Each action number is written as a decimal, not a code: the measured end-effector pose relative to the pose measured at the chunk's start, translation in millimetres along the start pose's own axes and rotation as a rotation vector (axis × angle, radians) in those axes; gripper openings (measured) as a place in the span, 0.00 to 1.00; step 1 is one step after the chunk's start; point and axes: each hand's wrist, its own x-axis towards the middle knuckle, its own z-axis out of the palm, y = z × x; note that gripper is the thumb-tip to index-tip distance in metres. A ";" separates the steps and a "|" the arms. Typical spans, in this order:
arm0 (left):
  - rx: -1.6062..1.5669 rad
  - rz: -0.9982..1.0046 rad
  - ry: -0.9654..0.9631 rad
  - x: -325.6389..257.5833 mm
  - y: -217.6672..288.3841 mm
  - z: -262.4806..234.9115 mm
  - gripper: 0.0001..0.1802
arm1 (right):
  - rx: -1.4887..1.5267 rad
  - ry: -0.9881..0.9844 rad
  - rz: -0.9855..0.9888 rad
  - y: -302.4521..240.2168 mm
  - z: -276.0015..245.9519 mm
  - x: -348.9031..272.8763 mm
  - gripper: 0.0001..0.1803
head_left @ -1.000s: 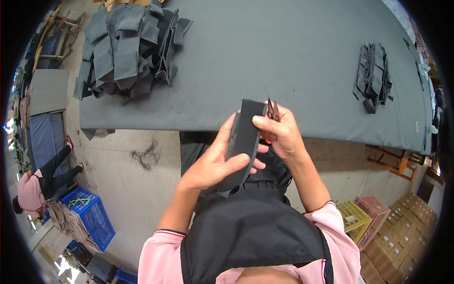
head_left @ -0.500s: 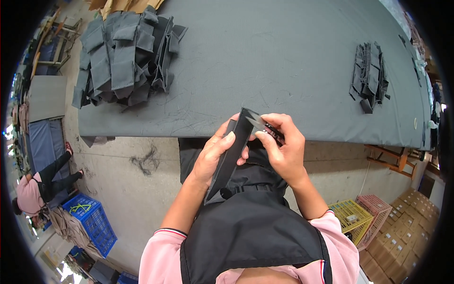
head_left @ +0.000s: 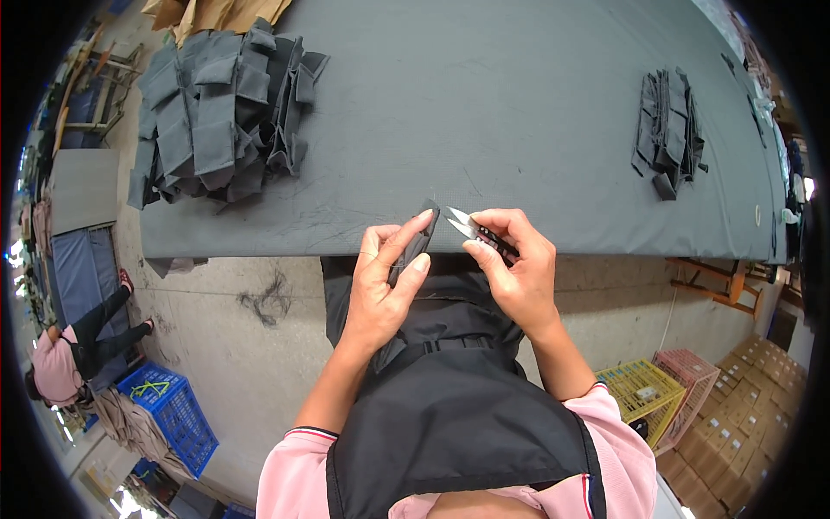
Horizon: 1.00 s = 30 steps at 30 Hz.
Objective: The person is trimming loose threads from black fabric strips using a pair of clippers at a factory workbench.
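Observation:
In front of me, at the table's near edge, my left hand (head_left: 386,281) grips a narrow dark fabric piece (head_left: 420,240), with the thumb and fingers along its upper part. The lower part hangs against my black apron and is hard to tell from it. My right hand (head_left: 519,266) holds small thread snips (head_left: 489,238) with dark handles. Their two silver blades stand apart and point left, close to the top end of the fabric piece. Whether the blades touch it I cannot tell.
A large heap of dark grey fabric pieces (head_left: 203,112) lies at the table's left, beside brown paper (head_left: 212,16). A smaller stack (head_left: 668,130) lies at the right. Loose threads cover the grey tabletop (head_left: 484,104). Crates (head_left: 638,394) and cartons (head_left: 735,415) stand lower right; a person (head_left: 65,363) is far left.
The fabric piece has been turned in my left hand, so its broad face no longer shows. My left fingers have shifted up toward its top end. The snips' blades now show plainly apart.

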 end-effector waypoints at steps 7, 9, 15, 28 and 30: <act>0.124 0.071 0.014 -3.0 6.3 0.3 0.24 | 0.498 -0.231 0.364 7.1 -8.8 7.7 0.09; 0.104 0.034 0.002 -4.1 6.9 0.0 0.24 | 0.642 -0.278 0.493 11.0 -6.3 6.4 0.09; 0.280 0.099 0.065 -6.4 8.8 2.0 0.25 | 0.479 -0.166 0.409 5.3 -11.8 -3.0 0.08; 0.787 0.307 0.182 -5.7 19.9 3.5 0.30 | -0.386 -0.106 -0.219 -8.4 -19.2 2.0 0.10; 0.811 0.325 0.183 -5.9 19.5 3.5 0.30 | -0.480 -0.118 -0.287 -9.3 -20.4 1.9 0.11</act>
